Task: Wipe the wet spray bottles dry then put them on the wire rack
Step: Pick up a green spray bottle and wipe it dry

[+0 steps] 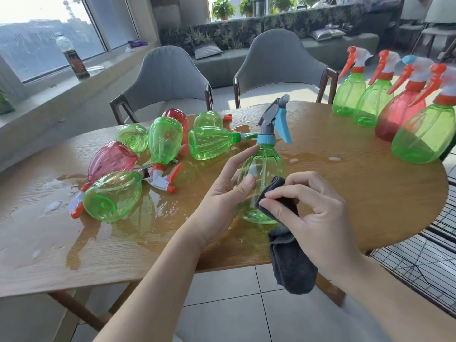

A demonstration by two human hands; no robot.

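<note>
Head view: nearest you, your right hand (313, 218) is pinching a dark cloth (291, 262) between thumb and fingertips, pressing its upper fold against the lower right side of the bottle (261, 178), while the rest of the cloth is hanging below your palm, past the table (357, 188) edge. Your left hand (222, 201) is curling round the bottle's left side, thumb lying across the front and index finger reaching up to the blue collar; that grip is probably keeping the bottle upright and steady so the cloth can rub against it. The bottle is green with a grey and blue sprayer, held between your two hands just above the tabletop.

Beyond your left fingers, a heap of bottles is lying on its side in a puddle (81, 233): I am counting five green and two red, though overlaps make that uncertain. They are likely the wet ones waiting their turn. Beyond your right fingers, four bottles are standing upright in a row at the table's far right: three green, one red. Those look finished, parked near the wire rack (417, 270), which is sitting below and right of your right wrist, beside the table. No bottle is showing on the visible part of the rack.
</note>
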